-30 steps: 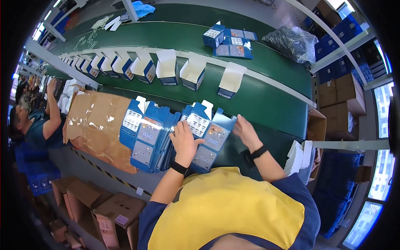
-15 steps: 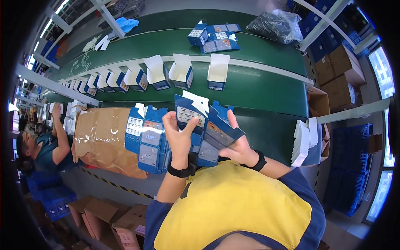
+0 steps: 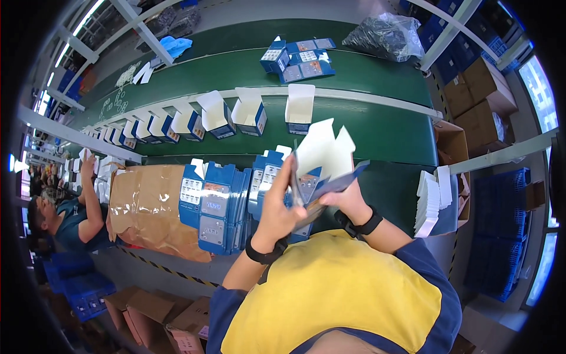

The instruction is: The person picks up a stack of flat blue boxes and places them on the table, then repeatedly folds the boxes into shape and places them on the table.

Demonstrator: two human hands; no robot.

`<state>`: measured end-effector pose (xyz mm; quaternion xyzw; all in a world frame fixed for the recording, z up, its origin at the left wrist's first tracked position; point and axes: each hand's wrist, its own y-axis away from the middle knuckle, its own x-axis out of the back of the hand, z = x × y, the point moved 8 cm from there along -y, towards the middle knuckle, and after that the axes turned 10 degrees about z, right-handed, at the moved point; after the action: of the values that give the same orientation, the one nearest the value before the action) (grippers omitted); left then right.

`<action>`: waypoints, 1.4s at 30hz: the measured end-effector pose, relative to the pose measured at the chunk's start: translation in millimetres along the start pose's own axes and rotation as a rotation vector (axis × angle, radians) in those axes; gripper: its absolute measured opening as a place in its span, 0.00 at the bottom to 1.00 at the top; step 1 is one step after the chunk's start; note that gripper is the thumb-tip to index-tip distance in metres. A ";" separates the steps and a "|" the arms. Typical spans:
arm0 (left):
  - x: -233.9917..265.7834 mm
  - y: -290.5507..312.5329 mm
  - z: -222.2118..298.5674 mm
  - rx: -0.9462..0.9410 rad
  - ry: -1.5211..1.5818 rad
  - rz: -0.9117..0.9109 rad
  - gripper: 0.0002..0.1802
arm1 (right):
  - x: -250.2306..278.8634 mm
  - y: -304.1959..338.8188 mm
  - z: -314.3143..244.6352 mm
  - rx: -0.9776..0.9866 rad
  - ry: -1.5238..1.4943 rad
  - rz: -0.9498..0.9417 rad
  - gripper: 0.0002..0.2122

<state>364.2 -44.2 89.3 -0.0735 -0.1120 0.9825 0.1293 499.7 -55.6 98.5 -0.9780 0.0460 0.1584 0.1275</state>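
Note:
Between my two hands is a small blue-and-white carton [image 3: 323, 154], squared out, with its white inner walls and raised flaps facing up. My left hand [image 3: 278, 207] grips its left side, fingers up along the wall and thumb near the lower edge. On the right side my right hand [image 3: 350, 199] holds it near a blue flap, part of the fingers hidden behind the card. Beneath and left of the carton lie flattened blue cartons [image 3: 268, 171], and a thicker stack of flat cartons [image 3: 213, 203] rests further left.
Open cartons [image 3: 250, 115] stand in a row along the green conveyor [image 3: 365, 127]. Further back are loose printed cartons [image 3: 300, 59] and a plastic bag [image 3: 386, 36]. A brown cardboard box [image 3: 156, 203] sits left, near a co-worker [image 3: 73, 218]. White slips [image 3: 427, 203] are stacked right.
The carton has gone from a partly folded sheet to an opened box shape, its white inside now showing. Both hands have shifted slightly right with it.

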 end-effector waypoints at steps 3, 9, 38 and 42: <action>-25.7 1.3 -1.2 0.108 -0.168 0.012 0.51 | 16.9 -14.6 1.2 -0.039 -0.140 0.066 0.60; -20.0 -12.0 37.0 -0.427 -0.597 0.052 0.58 | 9.8 -14.2 -41.4 -0.066 -0.200 -0.192 0.57; -26.0 3.8 57.7 -0.608 -0.373 -0.077 0.43 | 2.5 -6.7 -53.9 0.097 0.209 -0.102 0.19; -28.3 5.7 62.7 -0.685 -0.497 -0.149 0.47 | -0.7 -8.9 -46.6 0.078 0.454 -0.193 0.17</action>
<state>379.0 -69.8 151.7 0.1350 -0.4646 0.8644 0.1371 514.1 -59.3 143.6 -0.9828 -0.0142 -0.0803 0.1659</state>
